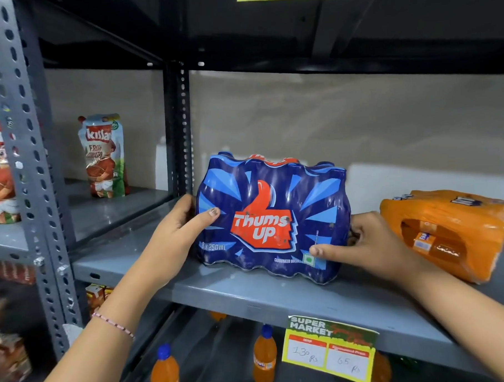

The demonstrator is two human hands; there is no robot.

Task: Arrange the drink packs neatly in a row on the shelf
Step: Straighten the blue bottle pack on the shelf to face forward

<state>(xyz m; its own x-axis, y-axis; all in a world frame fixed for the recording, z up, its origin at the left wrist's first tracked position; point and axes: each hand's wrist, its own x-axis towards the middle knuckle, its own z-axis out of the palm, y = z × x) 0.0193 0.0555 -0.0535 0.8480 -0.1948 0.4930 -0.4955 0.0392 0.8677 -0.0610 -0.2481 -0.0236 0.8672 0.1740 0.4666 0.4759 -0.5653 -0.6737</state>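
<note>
A blue Thums Up drink pack (pixel 272 218) stands upright on the grey shelf (pixel 249 295), its printed front facing me. My left hand (pixel 183 225) grips its left side, thumb across the front. My right hand (pixel 360 244) holds its lower right corner, thumb on the front. An orange drink pack (pixel 452 231) lies on its side to the right on the same shelf, just beyond my right hand.
A slotted grey upright post (pixel 27 171) stands at the left. Ketchup pouches (pixel 105 156) sit on the neighbouring shelf. Orange soda bottles (pixel 265 357) stand on the shelf below. A price tag (pixel 330 349) hangs from the shelf's front edge.
</note>
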